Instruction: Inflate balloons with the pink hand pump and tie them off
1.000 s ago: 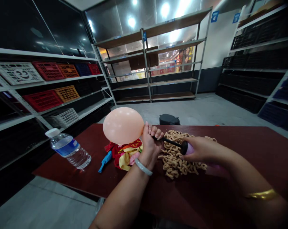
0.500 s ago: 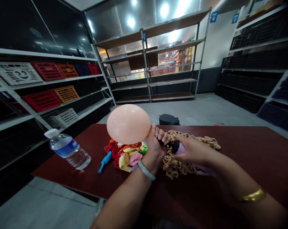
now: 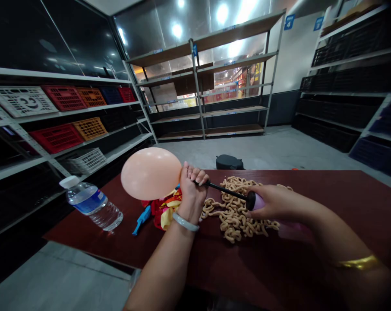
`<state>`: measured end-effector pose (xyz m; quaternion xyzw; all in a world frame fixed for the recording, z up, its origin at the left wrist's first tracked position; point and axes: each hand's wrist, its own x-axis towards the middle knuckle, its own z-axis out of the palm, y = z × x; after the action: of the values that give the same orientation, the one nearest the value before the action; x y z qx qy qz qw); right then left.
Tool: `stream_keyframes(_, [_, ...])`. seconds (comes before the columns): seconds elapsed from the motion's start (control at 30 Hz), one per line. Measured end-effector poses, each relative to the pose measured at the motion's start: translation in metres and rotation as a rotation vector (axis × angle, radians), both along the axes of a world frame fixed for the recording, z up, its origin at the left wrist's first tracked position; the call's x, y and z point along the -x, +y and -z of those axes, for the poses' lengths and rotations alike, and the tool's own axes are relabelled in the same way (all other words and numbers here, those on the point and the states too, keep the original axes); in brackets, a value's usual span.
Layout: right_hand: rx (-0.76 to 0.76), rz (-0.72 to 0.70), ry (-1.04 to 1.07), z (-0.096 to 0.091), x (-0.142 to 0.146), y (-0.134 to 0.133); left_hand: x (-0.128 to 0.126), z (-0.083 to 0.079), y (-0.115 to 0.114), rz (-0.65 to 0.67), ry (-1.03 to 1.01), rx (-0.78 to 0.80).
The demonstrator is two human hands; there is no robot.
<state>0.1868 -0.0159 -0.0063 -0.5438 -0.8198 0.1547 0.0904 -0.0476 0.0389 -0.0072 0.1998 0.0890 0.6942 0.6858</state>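
An inflated peach balloon (image 3: 152,173) rests at the left side of my left hand (image 3: 194,185), whose closed fingers wrap its neck and the near end of a black rod. That rod belongs to a hand balloon pump (image 3: 228,190) and stands drawn out between my hands. Closed around the pump's purple barrel, just behind its black end cap, is my right hand (image 3: 275,201). The balloon's neck and the rod's end are hidden in my left fingers. Below the balloon lies a pile of limp coloured balloons (image 3: 166,211), partly covered by my left arm.
A heap of beige chain-like loops (image 3: 232,226) lies under the pump on the dark red table (image 3: 338,207). A water bottle (image 3: 93,203) stands at the table's left. Behind are shelves with crates (image 3: 58,136) and a dark object (image 3: 229,162) beyond the far edge.
My left hand and the balloon have moved left, while my right hand has shifted slightly right. The pump's black rod now shows at length between my hands, which were close together before.
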Motion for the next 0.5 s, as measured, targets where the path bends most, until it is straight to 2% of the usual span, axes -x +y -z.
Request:
stream_keyframes(0.1, [-0.02, 0.01, -0.027, -0.001, 0.008, -0.001, -0.019, 0.004, -0.009, 0.049, 0.017, 0.045])
stream_keyframes(0.27, [-0.052, -0.007, 0.055, -0.001, 0.025, -0.003, -0.048, 0.013, -0.026, 0.136, 0.077, 0.012])
stream_keyframes(0.5, [-0.069, -0.023, 0.158, 0.006, 0.036, -0.003, -0.061, 0.02, -0.034, 0.106, 0.133, 0.054])
